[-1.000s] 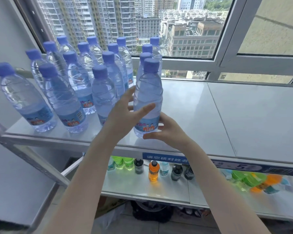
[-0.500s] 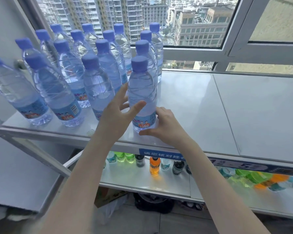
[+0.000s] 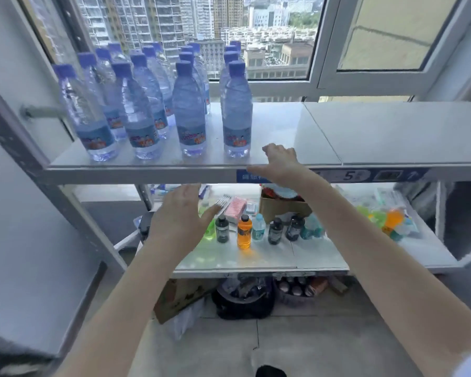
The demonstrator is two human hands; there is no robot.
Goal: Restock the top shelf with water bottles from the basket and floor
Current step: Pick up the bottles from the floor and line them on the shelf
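Note:
Several clear water bottles with purple caps stand in rows on the left half of the white top shelf [image 3: 365, 131]. The nearest bottle of the right-hand row [image 3: 237, 110] stands upright at the shelf's front, untouched. My right hand [image 3: 279, 164] hovers at the shelf's front edge just right of that bottle, fingers loosely bent, holding nothing. My left hand [image 3: 180, 216] is lower, in front of the middle shelf, fingers spread and empty. A dark basket [image 3: 242, 297] with bottles sits on the floor under the rack.
The middle shelf [image 3: 324, 254] carries small dark bottles, an orange drink [image 3: 244, 232], green bottles and a cardboard box [image 3: 283, 206]. A second cardboard box [image 3: 180, 297] and another basket lie on the floor. The window frame runs behind the top shelf.
Both hands have let go of the front bottle and pulled back and down from the shelf. The bottle stays standing. The camera has dropped and tilted downward.

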